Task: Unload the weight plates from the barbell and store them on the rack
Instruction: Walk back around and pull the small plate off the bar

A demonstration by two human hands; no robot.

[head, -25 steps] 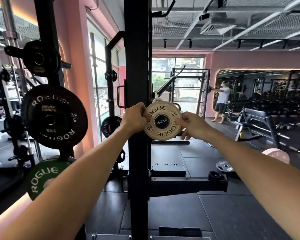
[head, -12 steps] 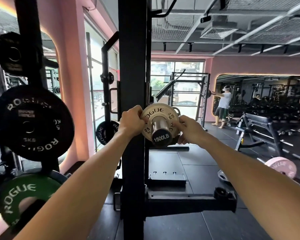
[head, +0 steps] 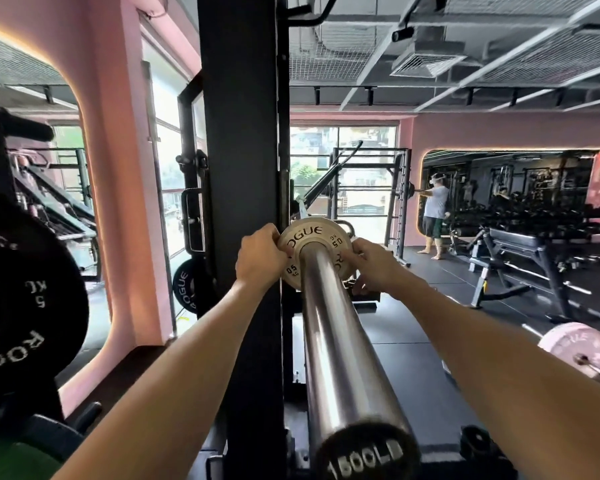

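Note:
A small cream ROGUE 0.5 kg weight plate [head: 315, 237] sits on the steel barbell sleeve [head: 336, 344], far up the sleeve near the black rack upright [head: 243, 168]. My left hand [head: 261, 255] grips the plate's left rim. My right hand [head: 373, 263] grips its right rim. The sleeve runs toward me and ends in a black cap marked 1500LB [head: 366, 453] at the bottom of the view.
On the left rack hang a black 5 kg ROGUE plate [head: 25, 306] and a green plate [head: 11, 459] below it. Another black plate [head: 185, 289] sits behind the upright. A pink plate [head: 574, 346] lies on the floor at right. A person [head: 434, 213] stands by the far rack.
My view has moved in line with the sleeve, so the bar now stretches toward me and its cap sits close. Both hands keep their grip on the small plate.

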